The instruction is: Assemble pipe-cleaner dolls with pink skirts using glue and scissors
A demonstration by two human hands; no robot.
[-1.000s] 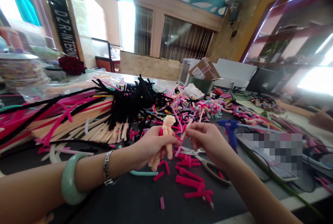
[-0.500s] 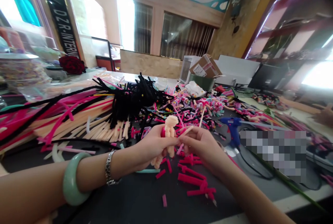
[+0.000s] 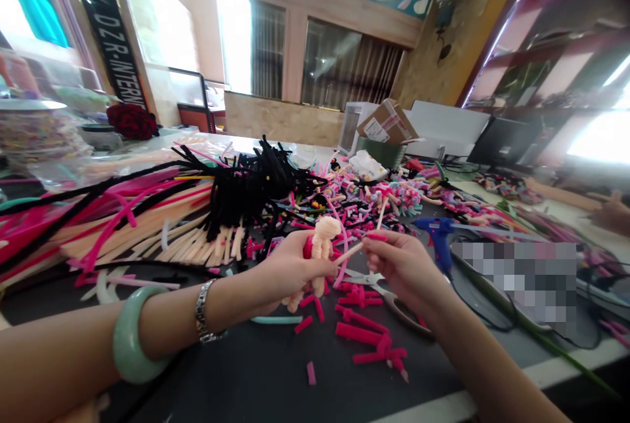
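My left hand [image 3: 300, 262] is closed around a small cream figure [image 3: 325, 236] made of fuzzy chenille stems, with a pinkish-red part beside its neck. From near my left thumb a thin pale stem [image 3: 350, 254] slants up to my right hand [image 3: 401, 262]. There the right thumb and fingers pinch its far end; a short pinkish-red bit [image 3: 377, 237] shows at those fingertips. Scissors [image 3: 377, 285] lie on the table, partly behind my right hand. Below both hands are cut pink chenille pieces [image 3: 361, 334].
Bundles of black stems [image 3: 260, 187] and cream stems [image 3: 211, 246] lie to the left. Behind the hands spreads a heap of colourful pieces [image 3: 394, 197]. A blue glue gun [image 3: 438, 236] with a cord stands on the right. Another person's hand [image 3: 613, 213] shows at the far right.
My right hand has moved right, away from the left thumb, and the scissors have come into view. The left hand still holds the cream figure. Another person's hand shows more clearly at far right.
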